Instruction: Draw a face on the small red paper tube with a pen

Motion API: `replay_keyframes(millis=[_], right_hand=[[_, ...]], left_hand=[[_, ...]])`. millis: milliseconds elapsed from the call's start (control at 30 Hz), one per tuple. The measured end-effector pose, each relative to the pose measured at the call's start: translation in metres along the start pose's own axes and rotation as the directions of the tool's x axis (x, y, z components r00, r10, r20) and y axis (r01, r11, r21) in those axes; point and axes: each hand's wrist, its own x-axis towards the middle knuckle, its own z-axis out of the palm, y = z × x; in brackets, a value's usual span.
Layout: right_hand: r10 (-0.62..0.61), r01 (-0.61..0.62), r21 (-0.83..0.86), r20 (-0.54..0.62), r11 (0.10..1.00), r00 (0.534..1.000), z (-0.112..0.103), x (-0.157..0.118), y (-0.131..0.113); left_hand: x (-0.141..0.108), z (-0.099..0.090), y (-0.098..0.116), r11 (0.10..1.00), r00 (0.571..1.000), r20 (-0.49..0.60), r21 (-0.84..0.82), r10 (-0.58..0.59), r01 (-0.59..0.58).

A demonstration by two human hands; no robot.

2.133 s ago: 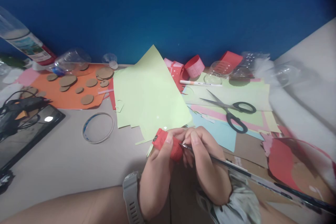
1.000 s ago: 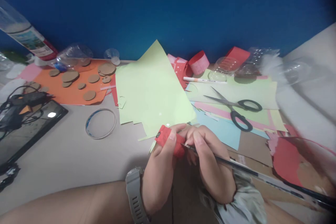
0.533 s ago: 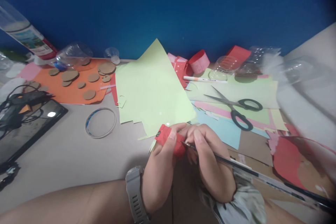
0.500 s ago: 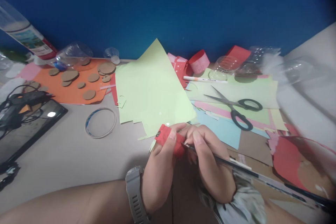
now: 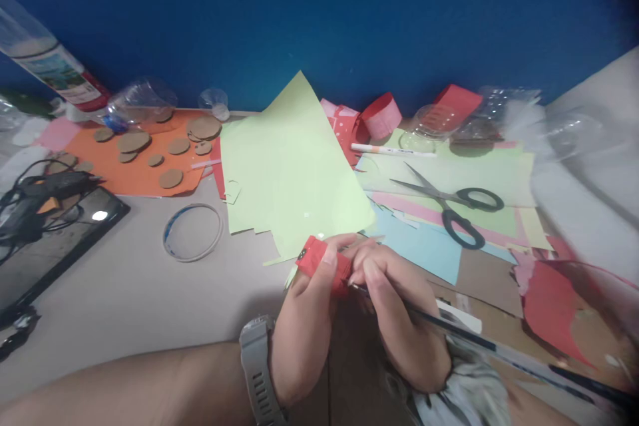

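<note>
A small red paper piece (image 5: 314, 255) with dark marks at its left end is pinched between the thumb and fingers of my left hand (image 5: 312, 299), which wears a grey watch. My right hand (image 5: 394, 299) is closed on a thin pen-like tool (image 5: 449, 326), its tip against the right end of the red piece. The tool looks long and blurred toward the lower right. Both hands touch each other just below a large light green paper sheet (image 5: 294, 173). Some right fingers are hidden behind the thumb.
Black-handled scissors (image 5: 452, 201) and a marker (image 5: 392, 150) lie on coloured papers at right. A tape ring (image 5: 192, 261) is left of centre. Cardboard discs rest on orange paper (image 5: 114, 173). A black device (image 5: 54, 246) lies far left, below a bottle (image 5: 60, 73).
My right hand and the tool tip have shifted very slightly down. The view has moved a little, so items at right appear slightly further right.
</note>
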Motion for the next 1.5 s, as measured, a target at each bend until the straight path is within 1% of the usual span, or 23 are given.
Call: replay_keyframes(millis=[100, 167, 300, 367, 533, 700, 900, 1100, 1233, 1300, 1500], right_hand=[[-0.004, 0.005, 0.007, -0.03, 1.0, 1.0, 0.001, -0.001, 0.002], [0.003, -0.003, -0.004, -0.036, 1.0, 0.999, 0.001, -0.001, 0.002], [-0.02, 0.02, -0.021, 0.017, 1.0, 1.0, 0.001, -0.001, 0.0], [-0.016, 0.017, -0.025, 0.023, 1.0, 1.0, 0.001, -0.001, 0.0], [0.003, -0.004, -0.018, -0.049, 1.0, 0.999, 0.001, -0.001, -0.001], [-0.001, 0.002, -0.043, 0.024, 0.999, 1.0, 0.0, 0.001, -0.004], [-0.026, 0.025, -0.032, -0.031, 0.999, 0.999, 0.001, 0.001, -0.003], [-0.033, 0.037, -0.09, 0.044, 0.995, 0.998, 0.0, 0.004, -0.008], [-0.024, 0.023, -0.092, -0.012, 0.995, 1.0, 0.0, 0.001, -0.006], [-0.029, 0.027, -0.108, -0.018, 0.994, 0.999, 0.0, 0.0, -0.006], [-0.051, 0.058, -0.112, 0.069, 0.992, 0.996, -0.002, 0.005, -0.013]], left_hand=[[-0.001, -0.001, -0.001, 0.999, 0.999, -0.022, 0.036, -0.033, 0.033], [-0.002, -0.001, -0.001, 0.999, 0.999, -0.034, 0.036, -0.032, 0.034], [-0.002, 0.001, 0.002, 1.0, 1.0, 0.03, -0.022, -0.001, 0.001], [-0.001, 0.001, 0.002, 0.999, 0.998, 0.057, -0.037, 0.003, -0.001], [0.001, -0.001, -0.003, 1.0, 0.999, 0.035, -0.005, 0.006, -0.006], [0.0, 0.0, -0.001, 1.0, 0.999, 0.049, -0.025, 0.008, -0.007], [0.0, 0.0, -0.001, 1.0, 0.999, 0.033, -0.018, -0.001, 0.001], [0.001, 0.0, -0.003, 0.996, 0.997, 0.083, -0.088, -0.001, 0.008], [0.0, -0.001, -0.003, 0.998, 0.997, 0.072, -0.064, 0.004, 0.001], [0.0, -0.001, -0.003, 0.999, 0.998, 0.062, -0.035, 0.015, -0.013], [0.001, -0.002, -0.002, 0.997, 0.996, 0.093, -0.072, 0.007, 0.0]])
